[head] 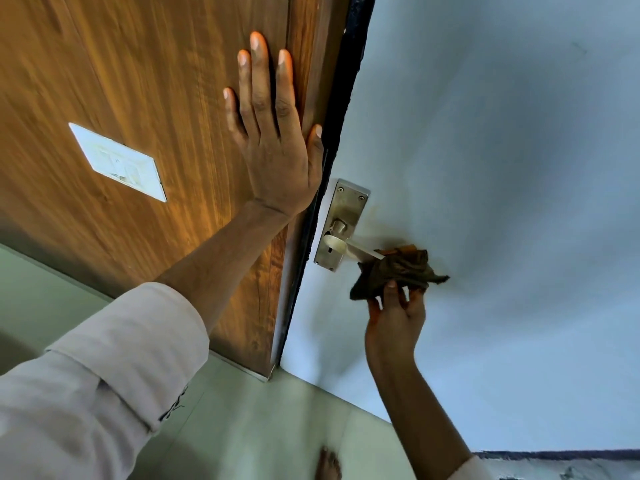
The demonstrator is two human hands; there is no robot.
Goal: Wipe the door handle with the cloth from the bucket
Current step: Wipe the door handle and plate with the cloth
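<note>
A silver lever door handle (349, 248) on a steel backplate (343, 216) is fixed to the pale blue door (485, 168). A crumpled brown cloth (398, 271) covers the lever's outer end. My right hand (394, 323) grips the cloth from below, pressing it on the handle tip. My left hand (273, 133) lies flat with fingers spread on the brown wooden panel (138, 81), right beside the door's dark edge. No bucket is in view.
A white switch plate (117, 162) sits on the wooden panel at left. A black strip (332, 133) runs between the panel and the door. Pale green floor tiles (263, 427) lie below, with a bare foot (327, 465) at the bottom edge.
</note>
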